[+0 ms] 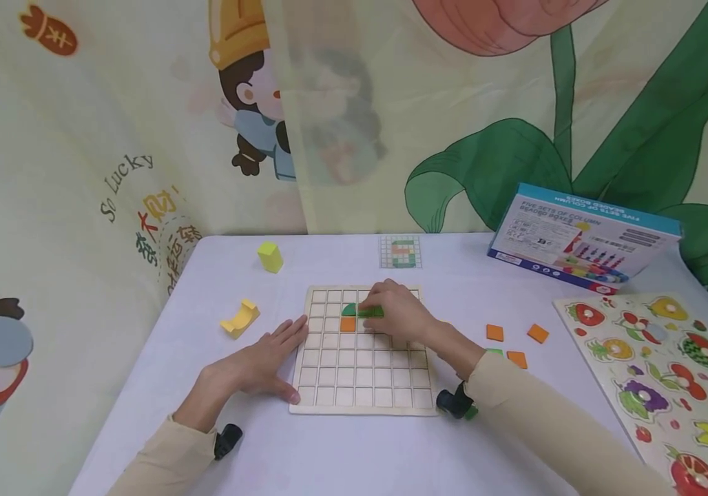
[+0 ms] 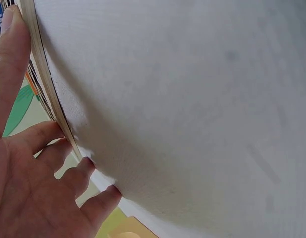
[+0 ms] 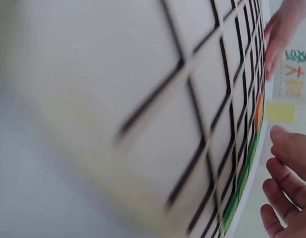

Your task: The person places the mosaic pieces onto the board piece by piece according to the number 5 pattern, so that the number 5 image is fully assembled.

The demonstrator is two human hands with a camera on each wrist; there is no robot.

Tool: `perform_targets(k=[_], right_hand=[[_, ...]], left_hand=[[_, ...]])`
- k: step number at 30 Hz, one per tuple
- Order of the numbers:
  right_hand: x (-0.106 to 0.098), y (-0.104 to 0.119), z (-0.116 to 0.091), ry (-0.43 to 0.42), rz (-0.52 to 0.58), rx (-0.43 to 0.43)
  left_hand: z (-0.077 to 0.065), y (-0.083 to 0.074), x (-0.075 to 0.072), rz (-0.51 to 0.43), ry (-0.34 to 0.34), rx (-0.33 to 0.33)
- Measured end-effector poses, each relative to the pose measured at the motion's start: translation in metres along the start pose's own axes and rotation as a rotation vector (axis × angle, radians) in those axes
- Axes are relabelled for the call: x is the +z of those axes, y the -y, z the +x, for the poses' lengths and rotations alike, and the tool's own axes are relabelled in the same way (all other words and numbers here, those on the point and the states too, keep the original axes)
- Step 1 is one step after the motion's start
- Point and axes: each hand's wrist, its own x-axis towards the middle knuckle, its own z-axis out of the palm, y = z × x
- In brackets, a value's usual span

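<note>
A pale wooden grid board (image 1: 329,377) lies on the white table. Along its left edge rests my left hand (image 1: 264,362), fingers spread and fingertips touching the side, thumb near the lower left corner. Over the upper part of the board is my right hand (image 1: 400,313), fingertips right at the green pieces (image 1: 371,312) in an upper row. In the right wrist view the thumb and fingers of that hand (image 3: 289,191) are apart and loosely bent, nothing seen between them. A rounded green piece (image 1: 349,309) sits just left, above an orange square (image 1: 348,324). My right hand hides several cells.
Loose orange squares (image 1: 494,333) and a partly hidden green piece (image 1: 494,351) lie right of the board. A pattern card (image 1: 400,252) is behind it. At left are a yellow-green block (image 1: 270,257) and a yellow arch (image 1: 240,319). A box (image 1: 583,241) and fruit puzzle (image 1: 629,372) occupy the right.
</note>
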Motion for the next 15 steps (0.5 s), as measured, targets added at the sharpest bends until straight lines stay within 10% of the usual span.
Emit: perform_targets(k=[15], right_hand=[[-0.056,-0.117,-0.096,0.043,0.097,0.303]], left_hand=[[0.002,0.002,0.002,0.003,0.003,0.003]])
